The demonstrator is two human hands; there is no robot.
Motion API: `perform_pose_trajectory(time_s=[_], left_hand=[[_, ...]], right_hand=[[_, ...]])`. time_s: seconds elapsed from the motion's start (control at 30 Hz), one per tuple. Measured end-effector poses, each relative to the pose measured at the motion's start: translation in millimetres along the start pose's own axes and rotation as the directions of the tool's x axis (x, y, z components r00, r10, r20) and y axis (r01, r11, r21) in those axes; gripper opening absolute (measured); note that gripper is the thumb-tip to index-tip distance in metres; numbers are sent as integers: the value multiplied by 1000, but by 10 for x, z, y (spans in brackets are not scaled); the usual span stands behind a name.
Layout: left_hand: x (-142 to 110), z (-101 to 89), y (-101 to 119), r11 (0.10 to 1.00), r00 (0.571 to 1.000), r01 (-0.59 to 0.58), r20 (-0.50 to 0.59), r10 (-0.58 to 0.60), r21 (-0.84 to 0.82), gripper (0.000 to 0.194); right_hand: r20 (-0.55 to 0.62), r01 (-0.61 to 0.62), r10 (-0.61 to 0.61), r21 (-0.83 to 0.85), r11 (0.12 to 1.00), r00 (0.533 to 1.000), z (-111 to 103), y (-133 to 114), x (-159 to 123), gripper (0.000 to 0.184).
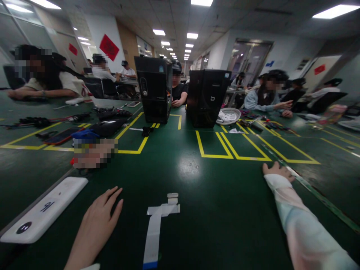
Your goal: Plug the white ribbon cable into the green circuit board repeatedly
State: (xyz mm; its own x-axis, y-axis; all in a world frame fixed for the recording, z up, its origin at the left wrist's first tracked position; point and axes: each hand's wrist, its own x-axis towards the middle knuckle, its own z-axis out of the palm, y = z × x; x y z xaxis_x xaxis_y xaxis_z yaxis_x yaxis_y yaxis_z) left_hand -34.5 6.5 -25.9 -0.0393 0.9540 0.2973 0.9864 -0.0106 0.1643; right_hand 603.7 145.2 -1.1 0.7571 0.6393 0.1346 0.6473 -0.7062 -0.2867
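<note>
Flat on the dark green tabletop (pixel 213 225), between both hands and nearer the left: a folded white ribbon cable (pixel 152 230) with a blue end toward the bottom of the view. Just beside it, the bare left hand (pixel 98 217), relaxed, fingers extended, grasping nothing; contact with the tabletop hard to tell. Well apart on the other side, the bare right hand (pixel 279 172) below a pale multicoloured sleeve (pixel 303 221), fingers spread, likewise unclenched and holding nothing, near yellow tape outlines (pixel 216 156). Close by the left hand, a long white plastic case (pixel 53 204) with a round black badge. Beyond that, a crumpled blue bundle (pixel 84 135) and a black pouch (pixel 108 127). Across the tabletop, two upright black computer towers (pixel 154 90), partly blocking sight of a co-worker (pixel 181 90) in black between them. Beside the right-hand tower, a round white basket (pixel 237 115) with pale items inside.
</note>
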Motion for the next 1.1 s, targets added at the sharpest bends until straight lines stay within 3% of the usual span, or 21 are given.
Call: perform_pose_trajectory(time_s=[0.3, 0.43, 0.7, 0.93, 1.0, 1.1], left_hand=[[4, -61, 65, 1000, 999, -21, -28, 21, -4, 57], [-6, -51, 54, 1000, 1000, -16, -22, 17, 9, 57], [3, -44, 45, 1000, 1000, 10, 20, -10, 6, 59], [-11, -17, 8, 1000, 999, 22, 35, -23, 22, 63], [-11, -21, 17, 999, 999, 18, 31, -18, 26, 62], [-8, -33, 39, 1000, 1000, 7, 17, -8, 31, 62]], right_hand=[[-63, -70, 70, -1, 998, 996, -12, 40, -14, 70], [-29, -99, 98, -25, 995, 995, -81, 52, -12, 71], [12, 75, -75, -113, 991, 997, -171, 303, -158, 72], [88, 312, -300, -202, 928, 950, -229, 669, -215, 67], [32, 256, -255, -172, 951, 966, -233, 784, -257, 70], [-126, 3, -20, -129, 992, 992, -202, 1008, -297, 77]])
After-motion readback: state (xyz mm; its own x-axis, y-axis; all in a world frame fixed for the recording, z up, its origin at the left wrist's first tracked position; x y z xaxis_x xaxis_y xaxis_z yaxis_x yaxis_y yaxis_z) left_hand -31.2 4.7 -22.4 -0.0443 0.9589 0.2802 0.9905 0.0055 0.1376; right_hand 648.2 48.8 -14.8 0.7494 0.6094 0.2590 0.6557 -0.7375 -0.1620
